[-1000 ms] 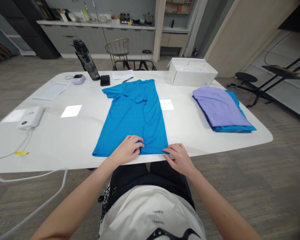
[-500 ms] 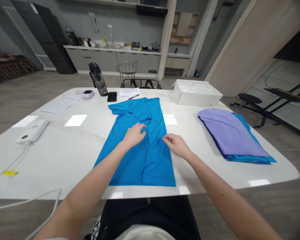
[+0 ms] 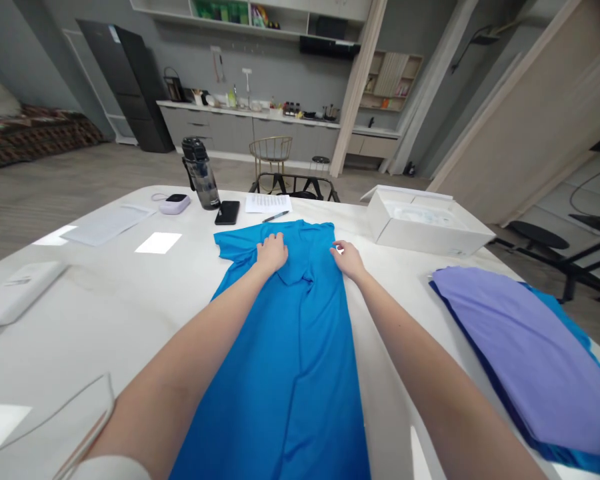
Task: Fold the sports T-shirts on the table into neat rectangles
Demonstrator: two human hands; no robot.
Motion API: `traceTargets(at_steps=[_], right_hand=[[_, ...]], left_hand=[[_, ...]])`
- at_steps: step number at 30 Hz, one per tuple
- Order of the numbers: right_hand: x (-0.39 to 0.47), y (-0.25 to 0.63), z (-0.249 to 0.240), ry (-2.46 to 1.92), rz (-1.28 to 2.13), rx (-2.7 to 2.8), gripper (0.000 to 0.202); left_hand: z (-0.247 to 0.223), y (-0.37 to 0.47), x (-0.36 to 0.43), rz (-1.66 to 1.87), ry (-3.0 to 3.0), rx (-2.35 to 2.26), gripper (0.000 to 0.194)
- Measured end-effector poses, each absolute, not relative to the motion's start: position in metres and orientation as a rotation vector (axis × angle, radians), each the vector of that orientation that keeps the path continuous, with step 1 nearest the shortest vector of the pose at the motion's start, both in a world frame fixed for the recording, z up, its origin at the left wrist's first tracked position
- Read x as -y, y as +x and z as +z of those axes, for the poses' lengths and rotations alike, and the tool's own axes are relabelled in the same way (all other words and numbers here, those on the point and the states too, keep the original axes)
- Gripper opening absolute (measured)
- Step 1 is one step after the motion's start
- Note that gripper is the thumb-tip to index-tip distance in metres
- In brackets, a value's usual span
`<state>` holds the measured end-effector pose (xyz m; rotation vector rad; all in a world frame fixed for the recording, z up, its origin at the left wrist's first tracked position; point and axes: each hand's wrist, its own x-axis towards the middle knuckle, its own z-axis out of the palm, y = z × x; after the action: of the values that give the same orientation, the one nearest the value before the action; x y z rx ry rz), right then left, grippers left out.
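Observation:
A blue T-shirt lies on the white table, its right side folded inward and one sleeve pointing left near the top. On its upper part rests my left hand, palm down with fingers somewhat spread, near the base of that sleeve. My right hand is at the shirt's upper right edge, its thumb and fingers curled towards each other with a small gap; nothing shows between them. Some creases run down the shirt's middle.
Folded purple and blue clothes lie at the right. An open white box stands at the back right. Behind the shirt are a phone, bottle, pen and paper. A white device lies left.
Both hands have moved forward along the shirt, from its middle to its upper part. The view has shifted closer to the table's far side.

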<state>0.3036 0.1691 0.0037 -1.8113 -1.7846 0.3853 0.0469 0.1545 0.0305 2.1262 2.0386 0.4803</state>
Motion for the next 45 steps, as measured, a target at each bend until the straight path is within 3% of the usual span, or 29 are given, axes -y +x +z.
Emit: traceTargets(at_steps=[11,16,20,25,33,39,45], right_hand=[[-0.307,0.308,0.003,-2.099,0.369,1.767,0.058],[-0.327,0.313,-0.003,-1.919,0.369,1.922,0.023],[-0.333,0.320,-0.008,-1.720,0.316,1.881,0.021],[-0.329,0.315,-0.010,-1.818,0.158,1.793,0.021],[-0.306,0.299,-0.005,-2.133,-0.136,1.871,0.034],[-0.300,0.276,0.009,-2.098,-0.178,1.803,0.039],[-0.300,0.204,0.020,-1.613,0.041,2.260,0.032]], left_hand=[[0.011,0.066,-0.234,0.477,2.217,-2.045,0.041],[0.011,0.083,-0.259,0.470,2.267,-1.960,0.027],[0.025,0.089,-0.263,0.667,2.179,-1.897,0.022],[0.027,0.084,-0.263,0.707,2.190,-1.927,0.034],[-0.006,0.022,-0.256,0.343,2.275,-1.835,0.060],[0.008,-0.038,-0.231,0.501,2.286,-2.074,0.046],[0.005,-0.098,-0.210,0.271,2.112,-2.484,0.038]])
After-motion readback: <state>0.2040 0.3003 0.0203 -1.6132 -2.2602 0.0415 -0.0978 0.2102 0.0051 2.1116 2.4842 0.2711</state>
